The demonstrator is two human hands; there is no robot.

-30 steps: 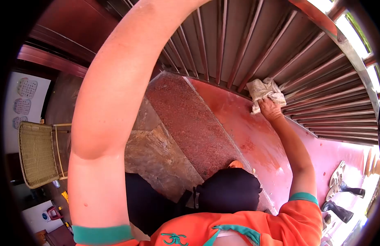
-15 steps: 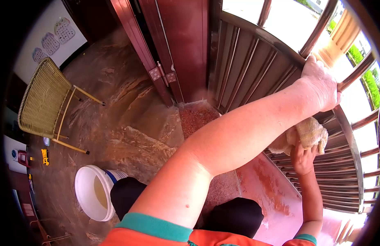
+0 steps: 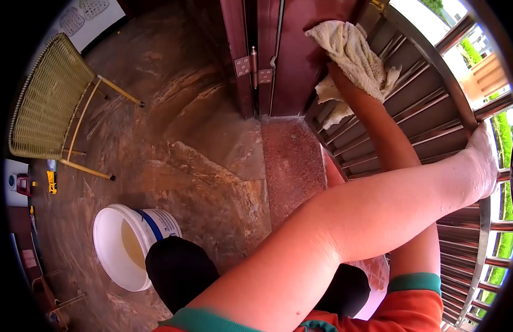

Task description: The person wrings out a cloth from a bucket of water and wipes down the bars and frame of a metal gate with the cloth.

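Observation:
A pale, wet-looking cloth (image 3: 359, 58) lies against the upper slats of the dark metal railing (image 3: 455, 99), beside the dark red door frame (image 3: 301, 66). My right hand (image 3: 338, 76) is on the cloth, mostly covered by its folds. My left arm stretches across the view, over my right arm. At its end my left hand (image 3: 482, 157) is wrapped round the railing near its top bar, at the right.
A white bucket (image 3: 118, 243) with cloudy water stands on the brown stone floor (image 3: 173, 138) near my knee. A woven chair (image 3: 52, 105) is at the left. A metal hinge (image 3: 254, 66) joins the door parts. Greenery shows beyond the bars.
The cloth and my right hand have moved from the lower slats up to the railing's end by the door frame. My left hand stays on the railing. The view has turned, and the bucket now shows.

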